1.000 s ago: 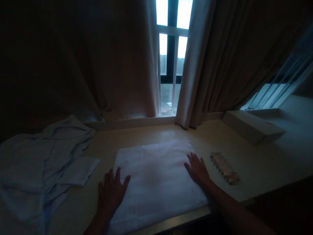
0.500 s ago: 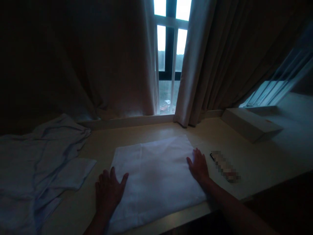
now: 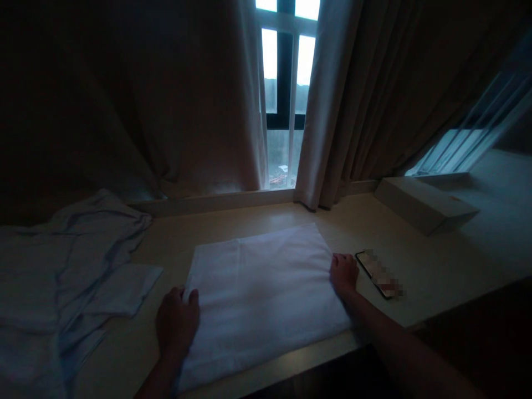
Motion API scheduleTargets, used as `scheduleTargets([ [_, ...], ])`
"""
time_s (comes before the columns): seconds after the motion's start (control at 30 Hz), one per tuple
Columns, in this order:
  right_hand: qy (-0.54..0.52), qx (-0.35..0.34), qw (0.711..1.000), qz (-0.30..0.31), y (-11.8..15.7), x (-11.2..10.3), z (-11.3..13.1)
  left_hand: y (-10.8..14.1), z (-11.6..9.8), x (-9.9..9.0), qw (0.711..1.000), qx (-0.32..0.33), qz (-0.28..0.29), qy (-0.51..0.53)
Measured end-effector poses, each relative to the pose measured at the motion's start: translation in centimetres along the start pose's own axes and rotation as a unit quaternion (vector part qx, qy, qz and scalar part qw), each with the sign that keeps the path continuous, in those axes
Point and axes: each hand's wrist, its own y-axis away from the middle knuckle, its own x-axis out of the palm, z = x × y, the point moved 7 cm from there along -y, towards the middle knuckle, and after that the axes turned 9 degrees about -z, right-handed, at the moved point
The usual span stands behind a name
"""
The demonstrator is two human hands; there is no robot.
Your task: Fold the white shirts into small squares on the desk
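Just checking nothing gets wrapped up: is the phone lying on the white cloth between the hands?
No, the phone lies on the table, to the right of both the cloth and the right hand.

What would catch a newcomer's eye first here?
Probably the bright window between dark curtains, at top centre. Below it, a white cloth lies on a pale counter, the left hand at its left edge and the right hand at its right, where creases gather.
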Motion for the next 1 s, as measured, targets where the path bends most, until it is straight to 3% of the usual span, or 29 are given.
scheduleTargets([
  [0.17,0.015,0.004,1.000,-0.020,-0.1,-0.4,0.2,0.2,-0.9,-0.7,0.999,0.008,0.003,-0.032],
  [0.27,0.015,-0.081,0.996,-0.019,0.5,-0.6,2.4,0.3,-1.6,-1.2,0.998,0.031,-0.009,-0.053],
  [0.43,-0.024,-0.255,0.962,0.095,4.4,0.6,10.8,0.5,-2.0,-1.5,0.996,0.051,-0.023,-0.067],
  [0.57,-0.094,-0.391,0.892,0.206,8.7,2.2,19.3,0.5,-2.0,-1.6,0.996,0.047,-0.023,-0.068],
  [0.63,-0.108,-0.420,0.871,0.232,9.1,3.0,21.7,0.6,-2.1,-1.7,0.996,0.046,-0.024,-0.071],
  [0.73,-0.086,-0.393,0.881,0.250,6.6,4.8,21.3,0.8,-2.0,-1.8,0.996,0.042,-0.031,-0.070],
  [0.87,-0.019,-0.294,0.929,0.223,0.3,7.0,16.0,0.9,-1.9,-1.6,0.996,0.045,-0.031,-0.073],
  [1.0,0.021,-0.256,0.945,0.200,-3.5,8.2,12.0,0.9,-1.8,-1.4,0.995,0.048,-0.041,-0.081],
])
